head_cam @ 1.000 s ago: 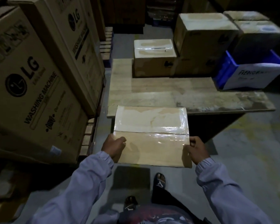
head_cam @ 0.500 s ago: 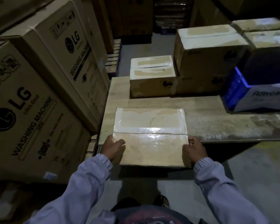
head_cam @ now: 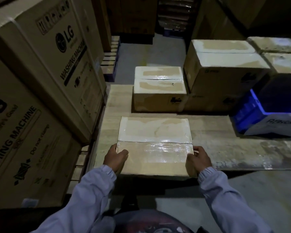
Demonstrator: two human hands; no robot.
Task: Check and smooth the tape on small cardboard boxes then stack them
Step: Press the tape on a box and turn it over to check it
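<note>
A small cardboard box [head_cam: 154,132], its top covered in glossy clear tape, is over the near edge of the wooden platform [head_cam: 225,148]. My left hand [head_cam: 115,158] grips its left side, thumb on the taped top. My right hand [head_cam: 197,159] grips the right side the same way. A second small taped box [head_cam: 159,86] sits further back on the platform, with a slit along its top seam. I cannot tell whether the held box rests on the wood or hovers just above it.
Large LG washing-machine cartons [head_cam: 40,91] are stacked close on the left. Bigger taped boxes [head_cam: 225,68] stand at the back right, with a blue crate [head_cam: 252,115] in front of them. Concrete floor [head_cam: 267,190] lies to the right below the platform.
I have stepped forward and carried the box from in front of the platform to over its near edge. Both hands keep the same hold on its sides.
</note>
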